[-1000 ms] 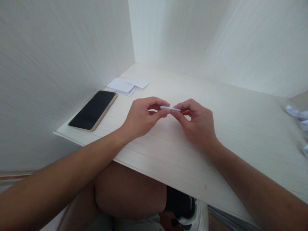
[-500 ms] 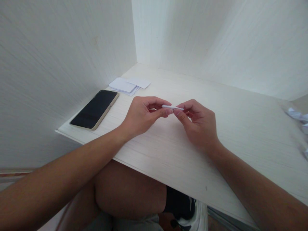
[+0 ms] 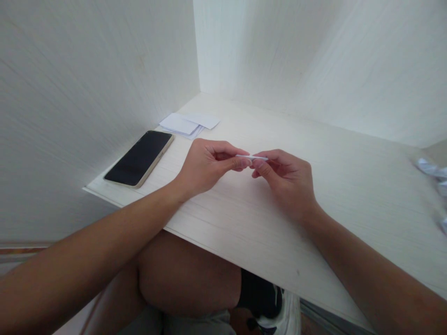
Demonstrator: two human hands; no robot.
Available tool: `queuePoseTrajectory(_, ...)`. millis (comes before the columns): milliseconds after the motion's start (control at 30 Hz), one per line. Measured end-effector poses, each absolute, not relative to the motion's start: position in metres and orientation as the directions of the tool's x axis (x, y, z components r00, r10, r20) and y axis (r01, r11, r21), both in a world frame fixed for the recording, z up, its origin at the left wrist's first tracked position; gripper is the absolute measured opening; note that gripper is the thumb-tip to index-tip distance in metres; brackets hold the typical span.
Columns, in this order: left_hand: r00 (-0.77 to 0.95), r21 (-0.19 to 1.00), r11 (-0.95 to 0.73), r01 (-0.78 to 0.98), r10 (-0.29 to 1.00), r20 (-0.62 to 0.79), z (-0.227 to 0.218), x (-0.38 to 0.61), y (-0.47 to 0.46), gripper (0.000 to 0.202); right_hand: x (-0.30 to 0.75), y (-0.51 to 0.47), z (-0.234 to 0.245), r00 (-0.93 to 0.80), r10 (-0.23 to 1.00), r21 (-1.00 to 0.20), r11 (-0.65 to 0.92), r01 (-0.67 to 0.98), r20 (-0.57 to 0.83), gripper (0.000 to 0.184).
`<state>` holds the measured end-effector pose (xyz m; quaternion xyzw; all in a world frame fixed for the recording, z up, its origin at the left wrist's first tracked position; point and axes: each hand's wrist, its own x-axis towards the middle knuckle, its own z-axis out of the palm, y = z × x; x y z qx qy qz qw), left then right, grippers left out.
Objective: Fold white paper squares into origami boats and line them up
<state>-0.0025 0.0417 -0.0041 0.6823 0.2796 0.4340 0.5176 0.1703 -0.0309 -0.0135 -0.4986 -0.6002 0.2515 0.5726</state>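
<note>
A small folded piece of white paper [image 3: 260,158] is pinched above the desk, seen nearly edge-on as a narrow strip. My left hand [image 3: 213,163] grips its left end between thumb and fingers. At its right end my right hand [image 3: 284,174] is closed on it the same way, thumb below and index finger above. The two sets of fingertips almost meet and cover much of the paper. Left of the hands, several flat white paper pieces [image 3: 179,124] lie loosely stacked.
A dark-screened phone in a pale case [image 3: 139,158] lies by the left wall. Several crumpled or folded white papers [image 3: 428,166] sit at the far right edge. White panels enclose the desk [image 3: 223,232] at the left and back. My crossed leg is below its front edge.
The right hand's fingers have shifted slightly around the paper, with a lower fingertip now showing beneath. The left hand keeps its pinch almost unchanged.
</note>
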Motion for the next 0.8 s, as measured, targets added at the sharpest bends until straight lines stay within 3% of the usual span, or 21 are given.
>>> queuePoseTrajectory(200, 0.449, 0.927, -0.371, -0.062, 0.819, 0.358, -0.004, -0.0028, 0.0397, 0.017, 0.1717, -0.0293, -0.0144, 0.18, 0.917, -0.924, 0.318, 0.214, 0.357, 0.016)
queuePoseTrajectory(367, 0.46, 0.939, -0.336, -0.075, 0.824, 0.331, -0.0055, -0.0022, 0.0407, 0.012, 0.1702, -0.03, -0.0137, 0.168, 0.928, -0.937, 0.305, 0.17, 0.333, 0.017)
queuePoseTrajectory(600, 0.519, 0.965, -0.221, -0.14, 0.814, 0.262, -0.01, -0.0006, 0.0458, 0.016, 0.1698, -0.0308, -0.0152, 0.193, 0.909, -0.914, 0.319, 0.252, 0.37, 0.015)
queuePoseTrajectory(800, 0.536, 0.96, -0.249, -0.127, 0.797, 0.277, -0.0112, 0.0004, 0.046, 0.016, 0.1691, -0.0322, -0.0162, 0.181, 0.893, -0.87, 0.329, 0.366, 0.413, 0.012)
